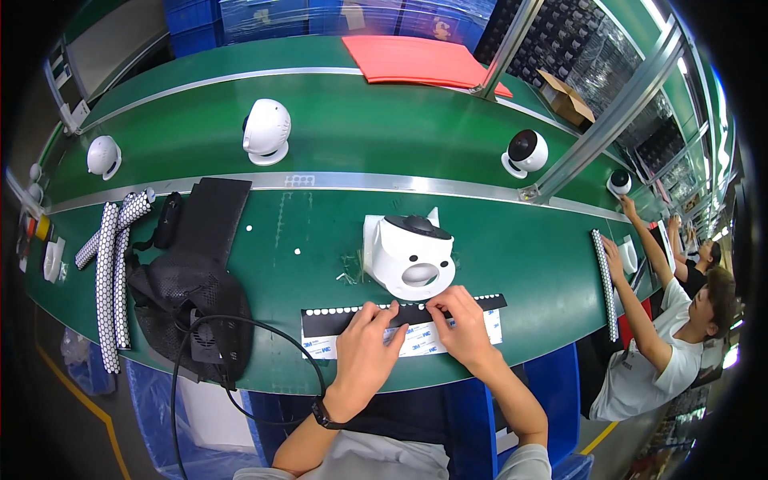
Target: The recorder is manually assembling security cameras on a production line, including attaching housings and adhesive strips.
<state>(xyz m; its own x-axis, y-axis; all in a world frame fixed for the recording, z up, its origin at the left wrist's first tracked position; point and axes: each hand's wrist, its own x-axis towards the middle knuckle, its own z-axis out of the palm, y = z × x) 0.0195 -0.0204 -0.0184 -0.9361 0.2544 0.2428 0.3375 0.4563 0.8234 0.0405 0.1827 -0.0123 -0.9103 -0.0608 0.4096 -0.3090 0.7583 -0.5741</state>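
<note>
Both hands are at the near edge of the green bench [320,240], working on a long strip of adhesive pads [404,320]: black backing with a row of small white dots along its top edge, over a white liner sheet. The strip lies flat, just in front of the white camera housing [412,256], which sits close behind it but apart.

Left hand [364,352]: fingers spread and pressed flat on the strip, pinning it; nothing grasped. Right hand [460,324]: fingertips pinched together on the strip near its middle, apparently picking at a dot or the liner edge; what sits between the fingertips is too small to tell.

Risks, as judged:
- Strip may lift or skew if the left hand eases while the right pulls.
- A peeled dot could fold or stick to a fingertip.
- A forearm could nudge the housing.

Loose white dots [272,240] lie on the bench behind. A black cable [240,328] loops at left, well apart.
</note>
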